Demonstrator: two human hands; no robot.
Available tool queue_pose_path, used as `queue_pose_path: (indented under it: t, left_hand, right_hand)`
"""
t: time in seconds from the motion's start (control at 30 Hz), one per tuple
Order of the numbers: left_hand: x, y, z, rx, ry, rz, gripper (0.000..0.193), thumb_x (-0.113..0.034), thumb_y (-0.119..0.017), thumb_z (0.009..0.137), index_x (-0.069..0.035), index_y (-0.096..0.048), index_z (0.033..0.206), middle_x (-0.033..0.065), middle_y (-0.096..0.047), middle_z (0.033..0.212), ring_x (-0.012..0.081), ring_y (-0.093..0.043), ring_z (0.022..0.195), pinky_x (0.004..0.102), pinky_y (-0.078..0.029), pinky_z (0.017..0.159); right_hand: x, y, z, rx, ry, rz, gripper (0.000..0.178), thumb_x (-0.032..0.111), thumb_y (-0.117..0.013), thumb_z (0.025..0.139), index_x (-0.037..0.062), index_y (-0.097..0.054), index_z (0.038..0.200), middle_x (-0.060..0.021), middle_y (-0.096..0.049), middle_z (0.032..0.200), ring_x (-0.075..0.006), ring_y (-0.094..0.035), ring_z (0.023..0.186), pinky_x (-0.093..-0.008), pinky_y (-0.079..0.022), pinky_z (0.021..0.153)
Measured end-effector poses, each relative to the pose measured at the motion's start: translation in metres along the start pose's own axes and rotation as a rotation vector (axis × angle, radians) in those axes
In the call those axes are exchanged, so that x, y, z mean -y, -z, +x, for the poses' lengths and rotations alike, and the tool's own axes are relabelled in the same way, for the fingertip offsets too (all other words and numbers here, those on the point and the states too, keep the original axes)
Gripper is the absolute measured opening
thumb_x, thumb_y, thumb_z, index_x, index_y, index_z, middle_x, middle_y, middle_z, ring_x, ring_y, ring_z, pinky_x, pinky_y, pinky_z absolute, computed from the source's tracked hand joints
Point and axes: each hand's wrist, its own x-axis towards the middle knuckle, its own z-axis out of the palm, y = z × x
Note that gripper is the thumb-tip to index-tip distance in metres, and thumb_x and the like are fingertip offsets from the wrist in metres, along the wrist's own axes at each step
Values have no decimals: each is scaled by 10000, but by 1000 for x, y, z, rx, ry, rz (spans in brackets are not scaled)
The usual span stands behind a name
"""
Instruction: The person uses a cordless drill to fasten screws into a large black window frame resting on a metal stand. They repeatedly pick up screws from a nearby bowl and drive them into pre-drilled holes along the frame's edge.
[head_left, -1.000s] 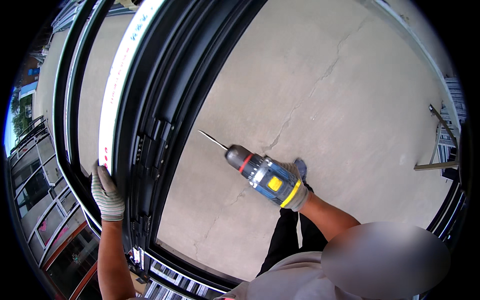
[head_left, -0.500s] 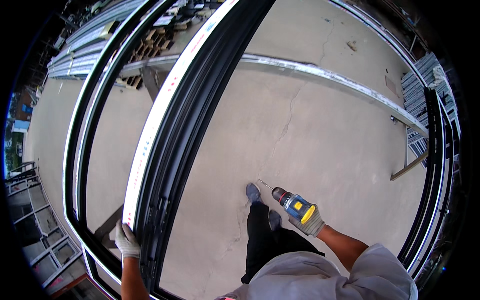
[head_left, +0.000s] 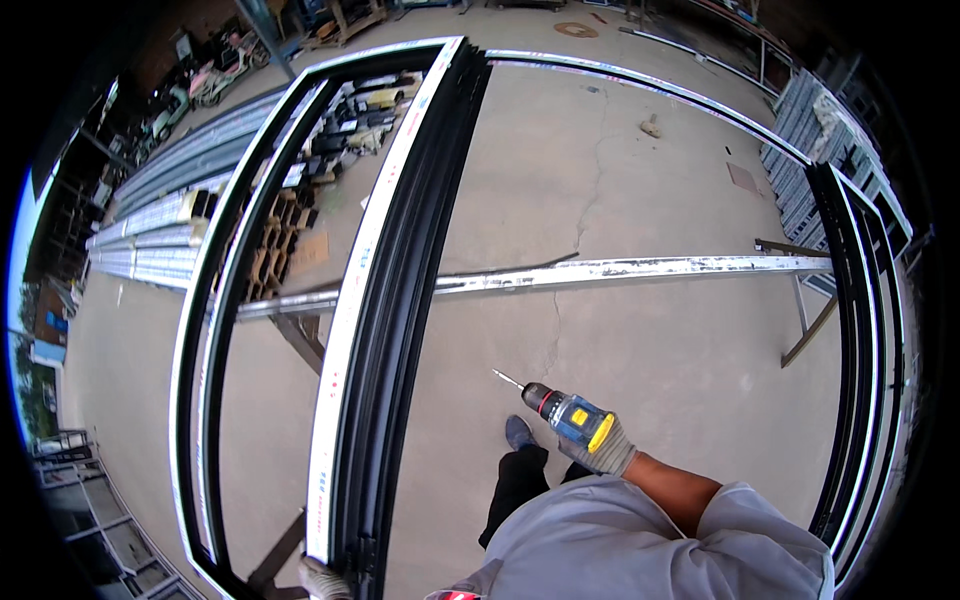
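Observation:
My right hand (head_left: pixel 606 456), in a grey knit glove, is closed around a blue and yellow cordless drill (head_left: pixel 572 416). Its long bit points up and to the left over the concrete floor, touching nothing. At the bottom edge, my gloved left hand (head_left: pixel 326 580) grips the near end of a long black metal window frame (head_left: pixel 395 290); part of that hand is cut off by the picture's edge. White protective film with red and blue print covers the frame's upper face. Dark grooved channels run along its right side.
A metal support beam (head_left: pixel 620 270) crosses beneath the frame. More black frame members (head_left: pixel 860 350) curve along the right. Silver profiles (head_left: pixel 150 240) and cut pieces lie at the far left, with stacked wrapped profiles (head_left: pixel 800 150) at the far right. My shoe (head_left: pixel 519 432) is on the cracked floor.
My view has shifted forward along the frame, so its far end now shows. My left hand sits lower in the picture, still at the frame. The drill appears slightly further left.

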Motion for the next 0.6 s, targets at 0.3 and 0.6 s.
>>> queue_pose_path:
  t: [0.3,0.6]
  left_hand:
    - [-305,-83,67,35,-251,180,539,-384,-433,971,-4,-496,1348,267,-598,1152,429,-545,1102,490,-414,974]
    - [-502,-146,107,222,-269,387,888,-614,-481,890,13,-252,1476,274,-419,1403,425,-419,1282,497,-316,1084]
  right_hand:
    - [28,144,98,-342,336,-103,224,289,-656,817,156,-610,991,-57,-652,896,-284,-646,812,-398,-526,713]
    - [-34,258,195,-503,444,-114,217,208,-687,765,166,-632,972,-50,-641,913,-265,-638,798,-409,-530,663]
